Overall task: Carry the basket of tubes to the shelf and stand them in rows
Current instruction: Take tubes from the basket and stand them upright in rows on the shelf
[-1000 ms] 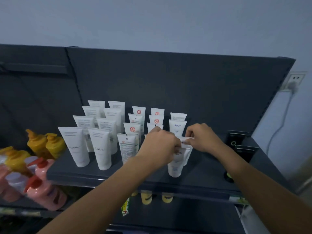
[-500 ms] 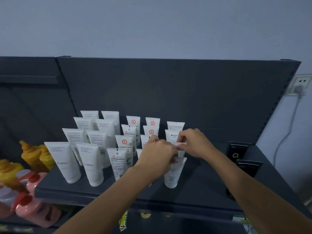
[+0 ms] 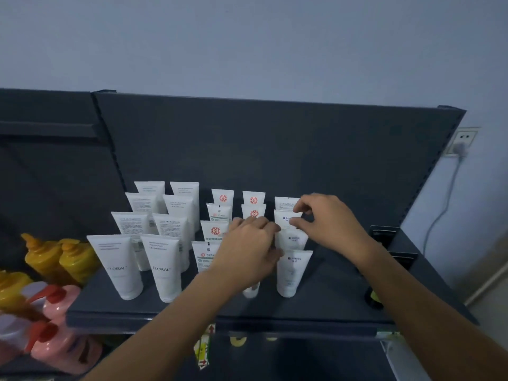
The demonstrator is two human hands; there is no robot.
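Observation:
Several white tubes stand cap-down in rows on the dark grey shelf (image 3: 330, 301). The tall ones at the left read FLORAL (image 3: 118, 268). Red-logo tubes (image 3: 222, 198) fill the middle columns. My left hand (image 3: 247, 254) is curled over a tube in a middle column; only its white cap (image 3: 250, 292) shows below my palm. My right hand (image 3: 327, 224) pinches the top right corner of a blue-print tube (image 3: 284, 220), second from the back in the rightmost column. In front of it stand two more blue-print tubes (image 3: 291, 273). The basket is not in view.
Yellow pump bottles (image 3: 71, 259) and pink bottles with red caps (image 3: 60, 339) crowd a lower shelf at the left. Black items (image 3: 384, 235) sit at the shelf's right end. The dark back panel (image 3: 275, 149) rises behind the tubes. A wall socket (image 3: 461, 140) with cable is at the right.
My right hand has moved from the front tubes back to the second-from-back tube in the rightmost column. My left hand has stayed on its tube. My head came closer.

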